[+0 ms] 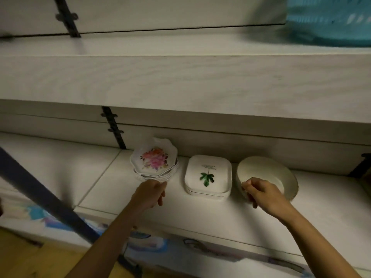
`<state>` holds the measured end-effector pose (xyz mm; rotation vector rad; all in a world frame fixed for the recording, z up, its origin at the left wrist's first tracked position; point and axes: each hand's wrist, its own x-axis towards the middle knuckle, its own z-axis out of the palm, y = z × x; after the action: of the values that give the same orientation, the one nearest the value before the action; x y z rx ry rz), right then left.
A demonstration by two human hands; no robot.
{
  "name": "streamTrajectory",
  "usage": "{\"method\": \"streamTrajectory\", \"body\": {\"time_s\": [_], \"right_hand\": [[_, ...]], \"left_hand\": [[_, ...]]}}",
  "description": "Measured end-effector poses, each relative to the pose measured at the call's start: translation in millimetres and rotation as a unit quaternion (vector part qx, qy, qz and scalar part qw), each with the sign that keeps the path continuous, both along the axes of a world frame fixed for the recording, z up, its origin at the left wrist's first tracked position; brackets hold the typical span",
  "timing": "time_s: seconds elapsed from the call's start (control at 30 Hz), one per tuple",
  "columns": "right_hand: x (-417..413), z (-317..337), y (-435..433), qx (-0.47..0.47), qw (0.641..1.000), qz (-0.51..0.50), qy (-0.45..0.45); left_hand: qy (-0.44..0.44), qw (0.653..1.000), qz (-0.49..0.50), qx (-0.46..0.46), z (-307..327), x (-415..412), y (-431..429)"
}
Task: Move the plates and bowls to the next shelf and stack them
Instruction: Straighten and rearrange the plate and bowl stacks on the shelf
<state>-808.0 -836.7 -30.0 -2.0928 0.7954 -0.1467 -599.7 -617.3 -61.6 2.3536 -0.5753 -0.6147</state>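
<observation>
Head view — both hands on crockery, lower shelf (200,213).
Grips: left hand (149,194) pinches the near rim of the floral plates (154,159); right hand (265,194) clasps the near rim of the round bowls (281,175). Three stacks in a row, with the square leaf plates (208,173) between; pieces per stack unclear. Probably rigid, slick, breakable — support each stack from beneath.

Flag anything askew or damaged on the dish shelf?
Floral plates fanned unevenly, top one tilted back, where left hand pinches their rim. Square plates and the bowl the right hand grips look fine. No spills.
</observation>
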Motion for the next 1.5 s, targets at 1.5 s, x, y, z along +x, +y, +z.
{"method": "streamTrajectory", "body": {"time_s": [1.5], "right_hand": [[226, -50, 117, 0.262, 0.957, -0.127, 0.005]], "left_hand": [[0.294, 0.936, 0.099, -0.167, -20, 155, 24]]}}
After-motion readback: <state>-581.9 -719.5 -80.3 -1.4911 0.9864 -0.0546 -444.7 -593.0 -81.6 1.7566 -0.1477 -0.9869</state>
